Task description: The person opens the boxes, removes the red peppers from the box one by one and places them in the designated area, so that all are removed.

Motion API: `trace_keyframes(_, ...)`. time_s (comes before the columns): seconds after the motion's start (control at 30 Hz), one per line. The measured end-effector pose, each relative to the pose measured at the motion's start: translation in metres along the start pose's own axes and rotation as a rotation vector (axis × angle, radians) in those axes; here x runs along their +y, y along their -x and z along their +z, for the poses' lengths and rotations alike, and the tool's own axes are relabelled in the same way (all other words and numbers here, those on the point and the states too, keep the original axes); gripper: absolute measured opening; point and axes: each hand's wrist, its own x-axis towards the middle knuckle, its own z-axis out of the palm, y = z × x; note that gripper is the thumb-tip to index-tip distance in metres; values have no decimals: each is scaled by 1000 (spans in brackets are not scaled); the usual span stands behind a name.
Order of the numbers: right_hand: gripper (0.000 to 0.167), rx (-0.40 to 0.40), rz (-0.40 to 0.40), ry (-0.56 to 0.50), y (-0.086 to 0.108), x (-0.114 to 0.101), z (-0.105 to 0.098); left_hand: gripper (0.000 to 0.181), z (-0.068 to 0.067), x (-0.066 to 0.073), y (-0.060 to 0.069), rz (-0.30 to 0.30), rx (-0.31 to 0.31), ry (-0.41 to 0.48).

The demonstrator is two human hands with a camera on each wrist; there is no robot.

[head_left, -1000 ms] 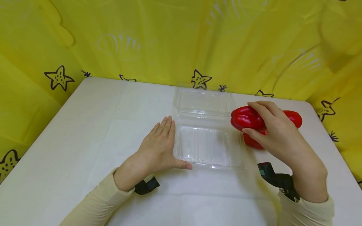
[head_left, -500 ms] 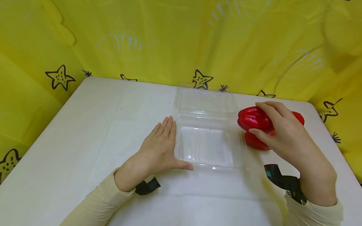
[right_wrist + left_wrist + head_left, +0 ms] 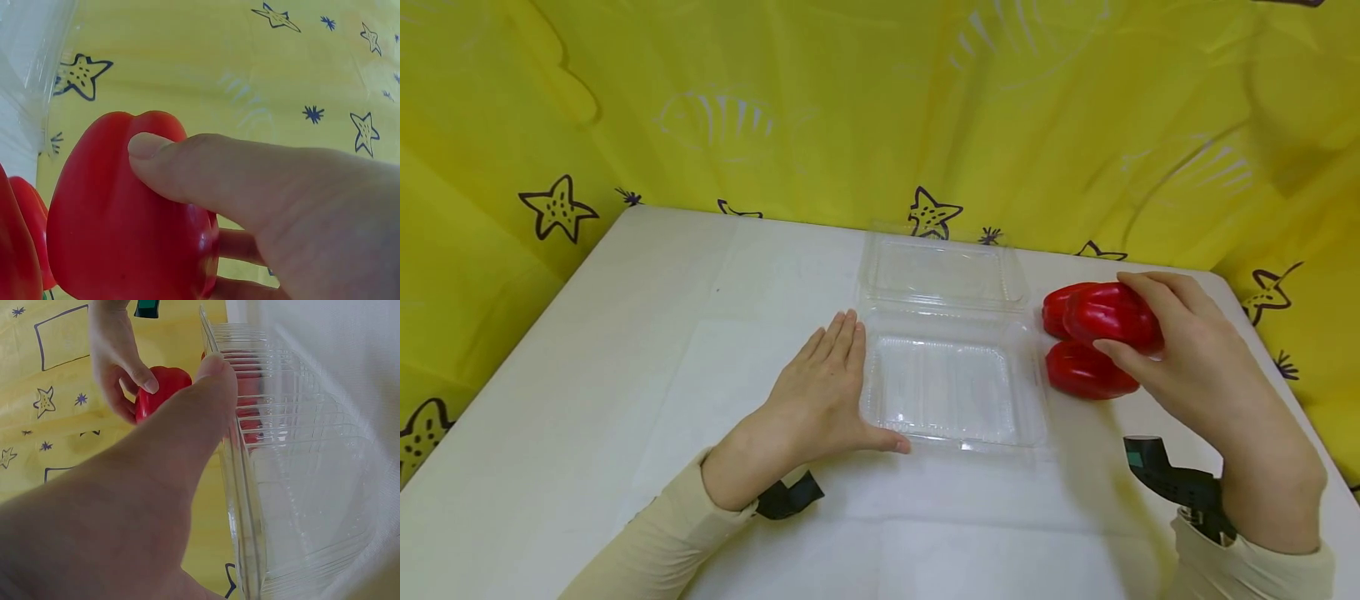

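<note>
A red bell pepper [image 3: 1108, 315] is gripped by my right hand [image 3: 1195, 358], thumb on the near side and fingers over the far side. In the right wrist view this bell pepper [image 3: 125, 212] fills much of the lower left. Below and beside it, two more red bell peppers lie on the table, a near one [image 3: 1086, 372] and a far one [image 3: 1056, 308] partly hidden. My left hand [image 3: 820, 387] rests with straight fingers along the left side of a clear plastic clamshell container [image 3: 955, 387], its thumb at the front edge. The left wrist view shows the container's ribbed wall [image 3: 300, 487].
The container's lid [image 3: 943, 271] lies folded back toward the yellow curtain [image 3: 850, 108] behind the table. White cloth covers the table [image 3: 662, 358]. Black wrist mounts [image 3: 790, 496] sit on both wrists.
My right hand has moved to the right with the bell pepper, away from the container, uncovering more of the two other bell peppers. My left hand has stayed in place.
</note>
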Motion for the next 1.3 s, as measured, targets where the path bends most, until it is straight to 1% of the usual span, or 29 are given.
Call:
trace_keyframes(0.23, 72, 39, 3, 35, 1, 8, -2, 141, 1, -1, 1, -2, 6, 2)
trace_keyframes(0.4, 72, 20, 48, 19, 3, 16, -4, 141, 1, -1, 1, 1, 6, 10)
trace_keyframes(0.77, 71, -26, 139, 62, 8, 29, -8, 142, 2, -1, 2, 6, 16, 13)
trace_keyframes(1.03, 63, 14, 157, 77, 12, 42, -13, 142, 1, 0, 1, 3, 10, 1)
trace_keyframes(1.2, 63, -5, 198, 108, 14, 46, -15, 142, 1, 0, 0, 6, 13, 4)
trace_keyframes(1.3, 62, -34, 213, 121, 14, 49, -14, 141, 1, 0, 0, 6, 17, 1)
